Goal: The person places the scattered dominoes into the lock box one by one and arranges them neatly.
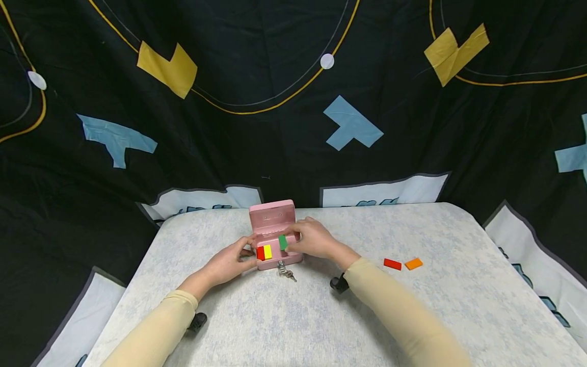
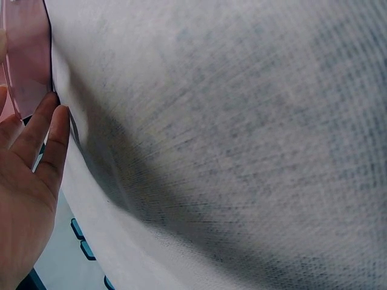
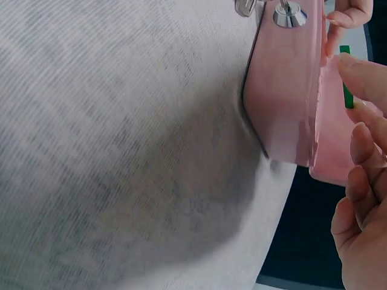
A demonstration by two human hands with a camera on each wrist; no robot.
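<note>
A pink metal cash box (image 1: 268,264) stands on the table with its lid (image 1: 272,215) raised. Inside at the left, a red block (image 1: 260,253) lies beside a yellow block (image 1: 268,252). My right hand (image 1: 314,238) pinches a green block (image 1: 283,242) between thumb and fingers, over the right half of the box; the right wrist view shows this green block (image 3: 346,78) edge-on. My left hand (image 1: 231,261) holds the box's left side, thumb near the front corner and fingers at the rim. Its outer fingers (image 2: 57,142) are fairly straight beside the box.
A bunch of keys (image 1: 289,274) hangs from the lock (image 3: 289,15) at the box front. To the right, another red block (image 1: 392,263) and an orange block (image 1: 414,263) lie on the pale patterned tablecloth (image 1: 293,321). Behind the table hangs a dark curtain (image 1: 257,148).
</note>
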